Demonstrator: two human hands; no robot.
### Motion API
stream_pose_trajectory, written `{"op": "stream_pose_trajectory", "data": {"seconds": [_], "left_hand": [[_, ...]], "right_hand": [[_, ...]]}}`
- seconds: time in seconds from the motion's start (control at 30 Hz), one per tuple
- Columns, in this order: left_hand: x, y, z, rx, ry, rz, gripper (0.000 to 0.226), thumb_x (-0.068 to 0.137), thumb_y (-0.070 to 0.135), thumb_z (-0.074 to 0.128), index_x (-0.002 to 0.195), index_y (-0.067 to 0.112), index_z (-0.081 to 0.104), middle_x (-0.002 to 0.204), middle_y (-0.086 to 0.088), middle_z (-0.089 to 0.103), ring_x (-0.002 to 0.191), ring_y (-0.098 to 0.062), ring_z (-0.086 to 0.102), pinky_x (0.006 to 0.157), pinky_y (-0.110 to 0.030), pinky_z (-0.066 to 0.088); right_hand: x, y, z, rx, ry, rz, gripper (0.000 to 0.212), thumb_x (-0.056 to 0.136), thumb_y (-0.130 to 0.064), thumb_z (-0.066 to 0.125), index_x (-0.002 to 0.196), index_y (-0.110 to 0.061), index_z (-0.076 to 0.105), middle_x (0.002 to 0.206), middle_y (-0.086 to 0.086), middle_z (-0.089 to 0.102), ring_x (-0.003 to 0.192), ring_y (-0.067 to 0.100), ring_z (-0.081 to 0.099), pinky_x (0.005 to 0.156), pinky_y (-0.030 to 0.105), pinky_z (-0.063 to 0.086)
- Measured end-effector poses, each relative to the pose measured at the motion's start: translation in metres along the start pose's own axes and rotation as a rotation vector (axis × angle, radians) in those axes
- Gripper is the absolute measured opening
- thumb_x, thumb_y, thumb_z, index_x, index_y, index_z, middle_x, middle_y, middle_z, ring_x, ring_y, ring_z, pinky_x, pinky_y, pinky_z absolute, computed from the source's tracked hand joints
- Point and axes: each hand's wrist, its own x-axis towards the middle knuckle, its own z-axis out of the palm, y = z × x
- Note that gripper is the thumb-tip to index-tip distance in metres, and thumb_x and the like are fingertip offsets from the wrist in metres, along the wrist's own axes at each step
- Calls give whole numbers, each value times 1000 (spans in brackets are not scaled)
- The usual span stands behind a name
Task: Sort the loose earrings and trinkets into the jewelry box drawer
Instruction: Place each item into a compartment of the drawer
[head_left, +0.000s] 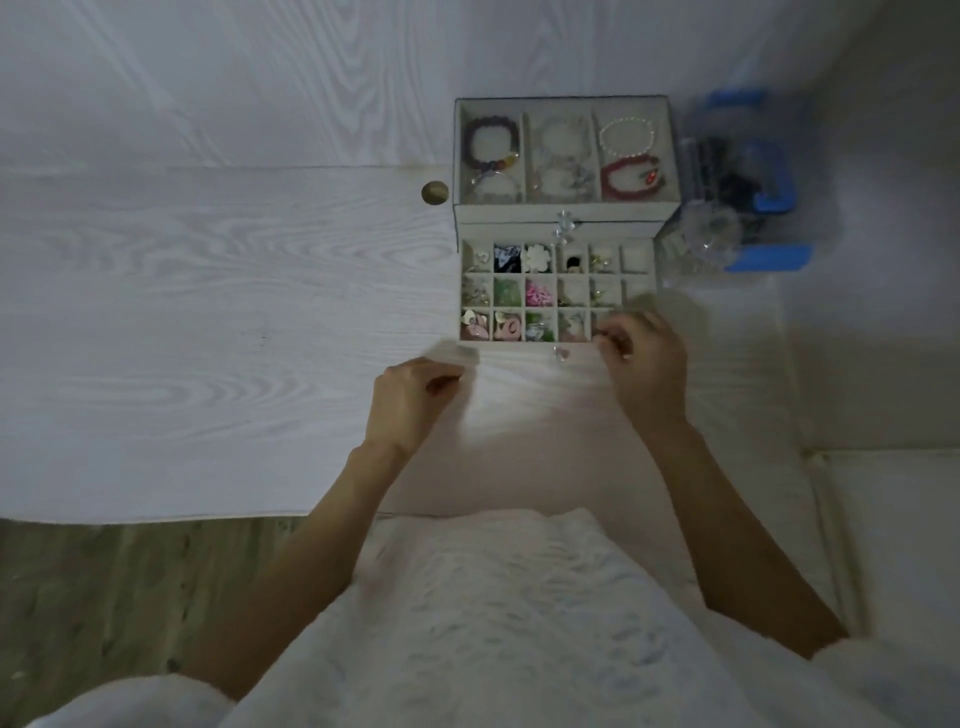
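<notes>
Sat at a white wood-grain table (182, 322), with greenish wood floor (104, 597) below and dim light all around.

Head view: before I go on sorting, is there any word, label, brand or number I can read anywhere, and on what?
None can be read.
Jewelry box: no lettering shows on its lid or front.
Drawer: only trinkets in the compartments, no labels.
Blue-and-clear container to the right of the box: too blurred to tell whether it carries any print.
Round brass-coloured knob left of the box: plain.
</notes>
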Motion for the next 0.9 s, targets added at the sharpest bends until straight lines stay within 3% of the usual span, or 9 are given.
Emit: {"op": "stream_pose_trajectory", "data": {"seconds": [0.13, 0.43, 0.6, 0.77, 0.9], "left_hand": [[14, 5, 14, -23, -31, -32, 15, 76, 14, 74, 90, 17, 75, 88, -7, 74, 77, -24, 69, 70, -36, 56], [24, 18, 26, -30, -66, -30, 16, 74, 16, 75, 89, 21, 75, 90, 0, 74, 78, -16, 69, 72, -26, 53], [30, 28, 18, -112, -77, 21, 20, 75, 6, 74, 94, 15, 74, 87, -3, 73, 70, -6, 64, 71, -6, 48], [69, 71, 19, -116, -16, 228, 14, 80, 13, 71, 93, 14, 73, 85, -3, 72, 66, -9, 65, 66, -20, 53], [120, 106, 52, -2, -36, 382, 13, 80, 12, 65, 92, 12, 71, 83, -9, 72, 68, -24, 67, 62, -33, 57]], "right_hand": [[31, 25, -12, -92, 100, 1, 5, 81, -3, 62, 85, -4, 65, 87, 13, 61, 72, 18, 55, 65, 18, 34], [60, 47, 5, -235, 16, 57, 10, 83, -6, 60, 91, -3, 66, 92, 17, 65, 85, 30, 58, 69, 32, 43], [54, 42, -1, -149, 73, 54, 16, 83, 2, 56, 94, -3, 66, 93, 18, 63, 83, 28, 58, 69, 34, 47], [21, 48, -7, -198, 54, 163, 28, 87, -6, 55, 115, -6, 61, 110, 17, 61, 99, 32, 55, 79, 33, 43], [7, 53, -3, -99, 51, 201, 31, 91, -10, 53, 122, -10, 58, 111, 14, 63, 93, 26, 60, 76, 30, 46]]}}
